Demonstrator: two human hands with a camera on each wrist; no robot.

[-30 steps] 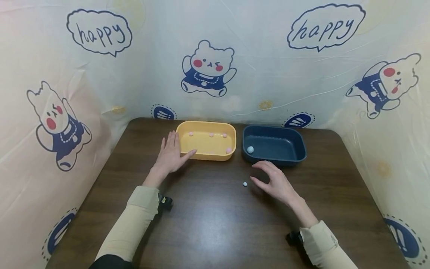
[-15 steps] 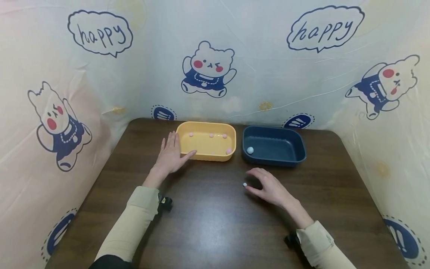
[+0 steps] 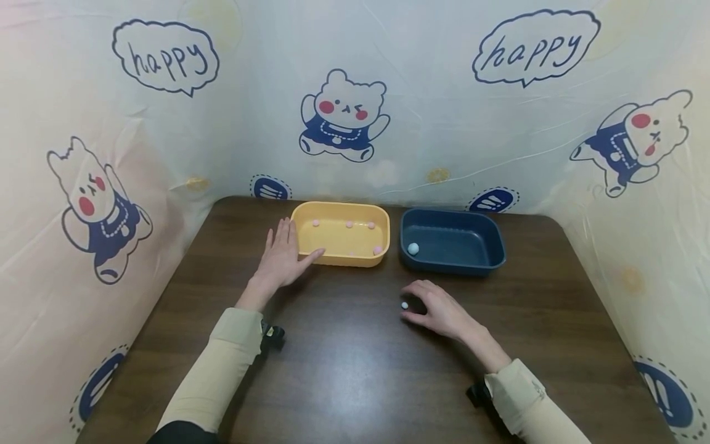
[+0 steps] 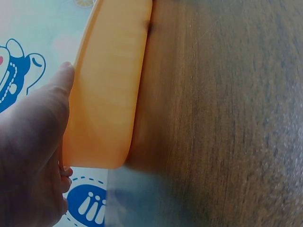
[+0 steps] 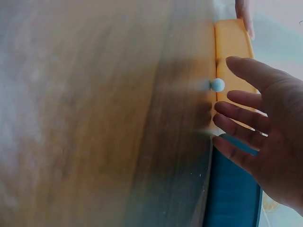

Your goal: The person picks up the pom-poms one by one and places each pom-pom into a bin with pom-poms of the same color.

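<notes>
A small pale blue ball (image 3: 405,305) lies on the brown table in the head view. Around it curves my right hand (image 3: 440,310), thumb on the near side and fingers on the far side, with a gap between them. The right wrist view shows the same ball (image 5: 218,85) just beyond the parted thumb and fingertips. My left hand (image 3: 280,254) rests with straight fingers along the left end of the yellow bin (image 3: 344,260), its thumb across the near rim. In the left wrist view the thumb lies on the rim of that bin (image 4: 104,94).
Several small pink balls (image 3: 349,224) lie inside the yellow bin. To its right stands a dark blue bin (image 3: 455,266) holding a larger pale blue ball (image 3: 413,248). A printed curtain (image 3: 344,37) hangs behind and on both sides of the table (image 3: 344,370).
My right hand has moved left and slightly nearer, from beside the small ball to around it. The left hand has stayed at the yellow bin.
</notes>
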